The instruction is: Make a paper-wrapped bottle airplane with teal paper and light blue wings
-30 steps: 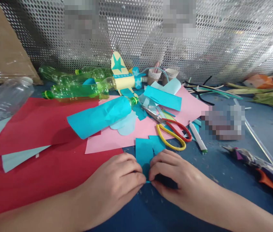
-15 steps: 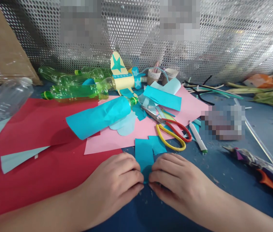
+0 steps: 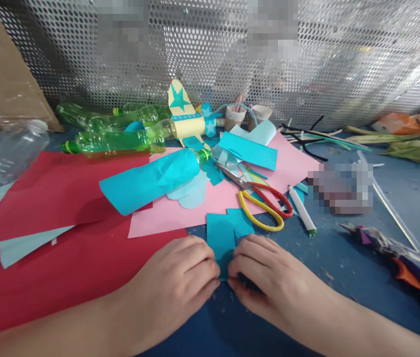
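Note:
A strip of blue paper point(image 3: 220, 237) lies on the dark blue table, its near edge between my two hands. My left hand point(image 3: 187, 270) pinches that edge from the left, fingers curled and pressed together. From the right, my right hand point(image 3: 262, 270) grips the same edge in the same way. Just beyond my right hand is a smaller blue paper piece point(image 3: 240, 222). Scissors point(image 3: 260, 198) with one red and one yellow handle rest a little farther off. A bottle wrapped in blue paper point(image 3: 154, 181) lies on its side beyond my left hand.
Red paper sheets point(image 3: 65, 198) spread over the left, with pink paper point(image 3: 146, 223) beside them. A glue gun point(image 3: 399, 258) and a white marker point(image 3: 302, 210) lie to the right. Green bottles point(image 3: 109, 141) and a paper-decorated bottle plane point(image 3: 189, 126) stand before the perforated metal panel point(image 3: 202, 64).
The whole view has shifted very slightly. Both hands keep hold of the paper's near edge, with hardly any visible movement.

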A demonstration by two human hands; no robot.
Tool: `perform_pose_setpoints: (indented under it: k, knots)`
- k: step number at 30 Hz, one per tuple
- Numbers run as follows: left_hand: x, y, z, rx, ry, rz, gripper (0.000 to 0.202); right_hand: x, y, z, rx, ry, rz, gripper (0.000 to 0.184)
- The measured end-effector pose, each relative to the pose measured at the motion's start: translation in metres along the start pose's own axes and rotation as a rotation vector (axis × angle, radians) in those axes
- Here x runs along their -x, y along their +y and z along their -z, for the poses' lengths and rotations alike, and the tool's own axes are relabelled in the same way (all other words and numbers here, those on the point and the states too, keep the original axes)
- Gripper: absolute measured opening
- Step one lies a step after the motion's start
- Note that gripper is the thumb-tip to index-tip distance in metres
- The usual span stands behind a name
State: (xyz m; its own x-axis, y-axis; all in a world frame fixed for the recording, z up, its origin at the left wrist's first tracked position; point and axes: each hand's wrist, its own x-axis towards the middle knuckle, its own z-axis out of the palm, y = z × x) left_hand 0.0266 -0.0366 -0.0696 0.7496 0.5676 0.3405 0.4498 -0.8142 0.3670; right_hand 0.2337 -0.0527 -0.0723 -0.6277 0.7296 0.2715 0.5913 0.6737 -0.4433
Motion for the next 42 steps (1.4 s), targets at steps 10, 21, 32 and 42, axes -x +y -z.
perform_pose_setpoints:
  k: [10,21,32,42]
  knots:
    - [-0.001,-0.002,-0.001,-0.018,-0.012,-0.004,0.022,0.001,-0.004,0.001,-0.046,-0.072,-0.089,0.014]
    - [0.001,0.001,-0.007,0.110,-0.030,0.157,0.011,0.002,-0.002,0.001,-0.048,-0.071,-0.086,0.009]
    - [-0.003,-0.001,0.001,0.160,-0.048,0.090,0.015,0.001,-0.001,0.001,-0.142,-0.087,-0.152,0.011]
    - [-0.004,0.001,0.006,0.108,-0.124,0.038,0.034,0.002,-0.001,0.004,-0.169,-0.057,-0.266,0.012]
